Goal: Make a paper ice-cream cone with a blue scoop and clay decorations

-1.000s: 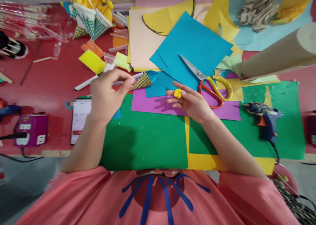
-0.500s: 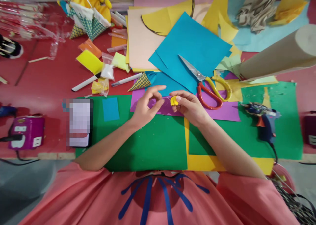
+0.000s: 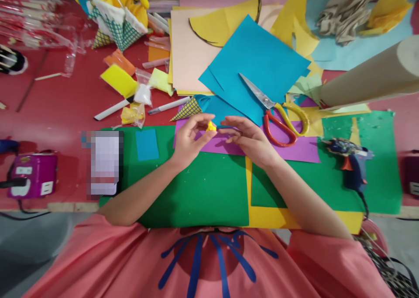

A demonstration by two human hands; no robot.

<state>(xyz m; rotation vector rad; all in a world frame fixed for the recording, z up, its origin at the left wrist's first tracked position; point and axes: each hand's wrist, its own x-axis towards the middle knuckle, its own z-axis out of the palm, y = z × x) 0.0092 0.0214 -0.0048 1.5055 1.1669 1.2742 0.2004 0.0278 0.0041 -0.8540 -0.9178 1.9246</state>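
Observation:
My left hand [image 3: 191, 137] pinches a small yellow lump [image 3: 211, 126] between thumb and fingertips, above the purple paper sheet [image 3: 301, 149]. My right hand [image 3: 250, 138] hovers just to the right of the lump, fingers loosely spread and holding nothing. A small checkered paper cone [image 3: 188, 109] with a blue top lies just beyond my left hand. Both forearms rest over the green sheet [image 3: 199, 189].
Scissors with red and yellow handles [image 3: 278, 110] lie on blue paper [image 3: 258, 58]. A blue glue gun [image 3: 350, 160] sits at right, a phone [image 3: 104, 162] and purple power strip [image 3: 31, 176] at left. A brown paper roll [image 3: 366, 77] lies far right. Small bags [image 3: 132, 114] and foam pieces lie at left.
My left hand came back from the left, leaving the small bags on the table, and took the yellow lump from my right hand, whose fingers have spread.

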